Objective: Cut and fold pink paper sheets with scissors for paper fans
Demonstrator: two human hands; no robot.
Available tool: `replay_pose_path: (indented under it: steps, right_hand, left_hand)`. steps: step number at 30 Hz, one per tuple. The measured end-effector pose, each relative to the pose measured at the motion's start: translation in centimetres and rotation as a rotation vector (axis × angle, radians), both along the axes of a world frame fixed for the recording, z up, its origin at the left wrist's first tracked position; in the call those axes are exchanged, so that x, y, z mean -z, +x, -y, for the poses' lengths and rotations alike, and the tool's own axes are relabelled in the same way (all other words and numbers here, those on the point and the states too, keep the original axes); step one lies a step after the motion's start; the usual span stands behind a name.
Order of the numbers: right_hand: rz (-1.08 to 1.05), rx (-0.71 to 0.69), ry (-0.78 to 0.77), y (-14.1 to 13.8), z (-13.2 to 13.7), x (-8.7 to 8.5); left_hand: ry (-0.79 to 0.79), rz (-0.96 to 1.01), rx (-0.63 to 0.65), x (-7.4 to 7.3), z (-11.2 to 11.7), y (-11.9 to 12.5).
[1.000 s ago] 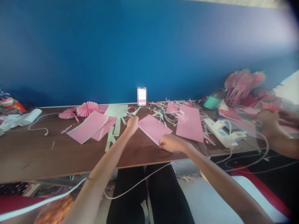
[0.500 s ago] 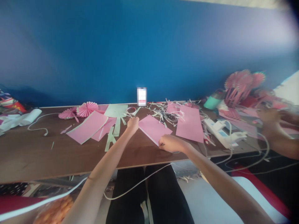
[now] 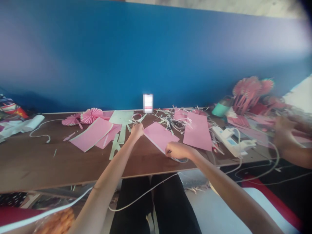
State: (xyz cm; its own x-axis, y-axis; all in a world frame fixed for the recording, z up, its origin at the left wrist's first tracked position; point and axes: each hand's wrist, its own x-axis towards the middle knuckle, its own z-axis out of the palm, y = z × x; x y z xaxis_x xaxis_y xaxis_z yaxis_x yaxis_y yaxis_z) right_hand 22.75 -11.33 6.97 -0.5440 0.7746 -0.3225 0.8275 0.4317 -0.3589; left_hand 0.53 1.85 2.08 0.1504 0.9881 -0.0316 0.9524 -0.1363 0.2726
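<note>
A pink paper sheet lies tilted on the brown table in front of me. My left hand is closed on the sheet's far left corner. My right hand is closed on its near corner, close to the table's front edge; a thin dark tip shows at its fingers, too small to name. A white cord loops out from under that hand and runs down across my lap.
More pink sheets, pale green strips, folded pink fans and paper shreds litter the table. A white glue gun lies at right. Another person's hand moves at the far right by a pile of pink fans.
My hands have stayed on the pink sheet. The view has shifted down slightly. The other person's hand at the right has moved about.
</note>
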Motion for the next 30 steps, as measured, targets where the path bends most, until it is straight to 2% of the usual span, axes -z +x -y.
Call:
replay_pose_path:
  steps: [3,7,11,17,21,25,30]
  right_hand:
    - [0.005,-0.027,0.071,-0.1,0.1,0.2]
    - [0.026,-0.039,0.105,-0.1,0.2,0.4]
    - [0.003,-0.037,0.082,0.1,0.1,0.4]
    - [0.052,-0.048,0.100,0.3,0.2,0.7]
    - [0.106,-0.045,0.134,0.2,0.8,0.8]
    - [0.148,-0.001,0.218,-0.1,1.9,0.7]
    - [0.129,0.026,0.232,-0.1,2.7,-0.3]
  left_hand:
    - [0.119,0.005,0.052,0.6,1.1,-0.1]
    - [0.277,-0.074,0.122,2.1,3.7,0.5]
    - [0.318,-0.065,0.138,3.2,5.9,1.1]
    - [0.422,-0.074,0.135,3.8,7.9,1.9]
    - [0.379,-0.096,0.084,4.0,8.6,2.5]
    - [0.281,-0.077,0.068,3.5,8.6,2.6]
    - [0.129,-0.057,0.082,2.8,8.3,2.9]
